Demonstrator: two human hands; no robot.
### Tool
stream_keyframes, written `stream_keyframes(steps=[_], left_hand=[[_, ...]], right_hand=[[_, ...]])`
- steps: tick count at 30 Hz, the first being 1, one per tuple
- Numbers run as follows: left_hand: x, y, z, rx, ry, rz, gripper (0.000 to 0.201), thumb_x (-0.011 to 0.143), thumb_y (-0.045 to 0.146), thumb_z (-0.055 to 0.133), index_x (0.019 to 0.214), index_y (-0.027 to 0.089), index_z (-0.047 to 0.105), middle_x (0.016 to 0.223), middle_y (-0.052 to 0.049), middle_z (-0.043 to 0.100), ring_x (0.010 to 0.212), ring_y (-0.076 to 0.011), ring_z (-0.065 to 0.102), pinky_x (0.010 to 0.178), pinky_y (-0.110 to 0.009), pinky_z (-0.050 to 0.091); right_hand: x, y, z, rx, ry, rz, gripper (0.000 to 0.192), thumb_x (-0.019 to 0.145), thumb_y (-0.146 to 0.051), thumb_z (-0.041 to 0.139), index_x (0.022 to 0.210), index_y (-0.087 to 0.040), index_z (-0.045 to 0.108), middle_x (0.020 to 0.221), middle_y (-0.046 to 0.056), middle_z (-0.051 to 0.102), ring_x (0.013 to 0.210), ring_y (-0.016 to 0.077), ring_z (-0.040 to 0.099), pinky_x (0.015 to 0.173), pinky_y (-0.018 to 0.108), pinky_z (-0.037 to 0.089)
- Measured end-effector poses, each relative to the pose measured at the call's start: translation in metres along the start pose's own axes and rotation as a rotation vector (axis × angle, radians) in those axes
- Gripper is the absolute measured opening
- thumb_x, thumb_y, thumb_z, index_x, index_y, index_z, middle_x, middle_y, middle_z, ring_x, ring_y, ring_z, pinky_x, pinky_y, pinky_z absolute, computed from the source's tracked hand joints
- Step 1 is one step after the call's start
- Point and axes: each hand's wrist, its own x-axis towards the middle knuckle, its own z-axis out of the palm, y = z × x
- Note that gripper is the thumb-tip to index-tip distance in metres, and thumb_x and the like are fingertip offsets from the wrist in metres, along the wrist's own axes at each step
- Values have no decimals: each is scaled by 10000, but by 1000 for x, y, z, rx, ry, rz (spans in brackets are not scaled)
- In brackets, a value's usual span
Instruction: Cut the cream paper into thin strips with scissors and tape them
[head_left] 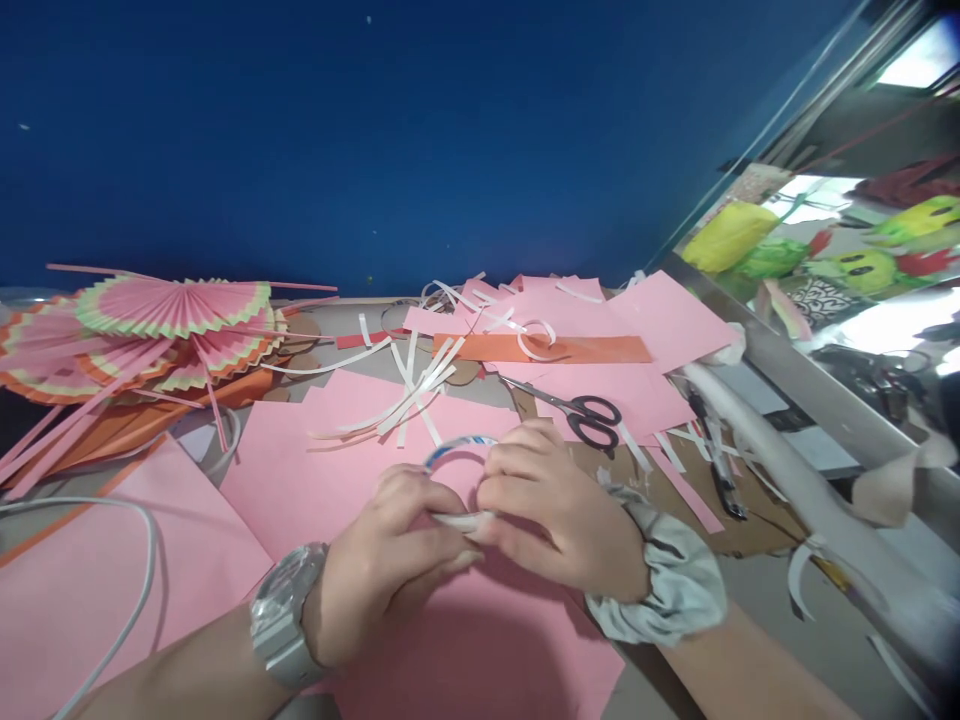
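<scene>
My left hand (397, 545) and my right hand (551, 510) meet in the middle, fingers closed around a roll of tape (459, 442). The roll has a blue-and-white inner ring and stands tilted over pink paper (480, 640). A white edge shows between my thumbs and fingertips; whether it is a loose tape end I cannot tell. My fingers hide much of the roll. Just beyond my right hand lie scissors (592, 420) with black handles. White paper strips (420, 385) are scattered on pink sheets ahead of the left hand.
Folded pink paper fans (180, 305) are piled at the left, near a grey cable (150, 540). An orange strip (600, 348) crosses pink sheets at the back. A utility knife (720, 465) lies right, beside a metal rail (810, 370). A blue wall (375, 150) rises behind.
</scene>
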Motion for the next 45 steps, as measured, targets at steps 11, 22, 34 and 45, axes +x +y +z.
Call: stream_keyframes(steps=[11, 22, 34, 45], left_hand=[[-4, -3, 5, 178, 35, -33, 231, 825, 113, 560, 1009, 234, 630, 921, -44, 621, 834, -172, 520, 795, -328, 392], [-3, -6, 6, 46, 20, -157, 218, 874, 151, 489, 1011, 208, 649, 889, -55, 560, 816, -167, 507, 751, -299, 447], [2, -5, -1, -121, 49, -189, 201, 864, 119, 497, 834, 175, 687, 845, -57, 584, 872, -158, 549, 776, -232, 460], [1, -6, -1, -131, 75, -160, 177, 878, 128, 492, 844, 172, 660, 863, -54, 579, 855, -139, 563, 760, -226, 484]], right_hand=[[-2, 9, 15, 114, 177, -83, 102, 888, -196, 504, 939, -209, 591, 903, 53, 633, 922, 199, 540, 860, 380, 410], [-3, 5, 19, 234, 209, 82, 176, 848, -210, 603, 1014, -219, 545, 934, 32, 640, 928, 182, 573, 848, 344, 453], [-6, 9, 20, -43, 309, -158, 204, 905, -85, 447, 1046, -143, 584, 945, 106, 688, 932, 201, 618, 793, 349, 525], [-4, 7, 22, -85, 357, -258, 167, 910, -94, 442, 982, -108, 592, 887, 125, 695, 867, 196, 629, 751, 335, 542]])
